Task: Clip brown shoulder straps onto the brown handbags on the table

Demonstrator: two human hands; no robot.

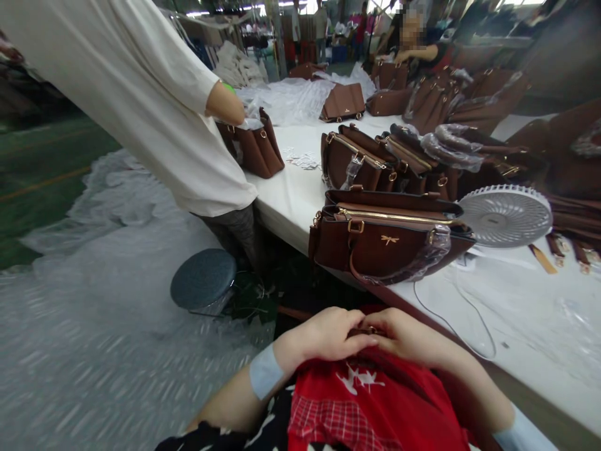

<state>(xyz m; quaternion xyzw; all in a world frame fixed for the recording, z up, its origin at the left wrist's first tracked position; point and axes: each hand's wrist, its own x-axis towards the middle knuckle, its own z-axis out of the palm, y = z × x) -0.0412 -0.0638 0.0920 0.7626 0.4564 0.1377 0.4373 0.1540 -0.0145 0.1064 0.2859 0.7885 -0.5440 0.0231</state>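
My left hand [328, 334] and my right hand [399, 335] meet just above a red apron [394, 394], fingers closed around a brown strap [369, 332] with a small metal fitting. Most of the strap is hidden by the fingers. Past my hands, a brown handbag [399, 241] sits at the table edge, its gold zipper on top and a gold dragonfly emblem on the front. Clear plastic wraps part of its drooping handle.
Brown handbags [357, 156] stand behind on the white table [295, 194], beside a grey fan [504, 216] with a cable. At left, a person in a white shirt [154, 106] reaches into another bag [263, 150]. A round stool [203, 279] and plastic sheeting [94, 351] are below.
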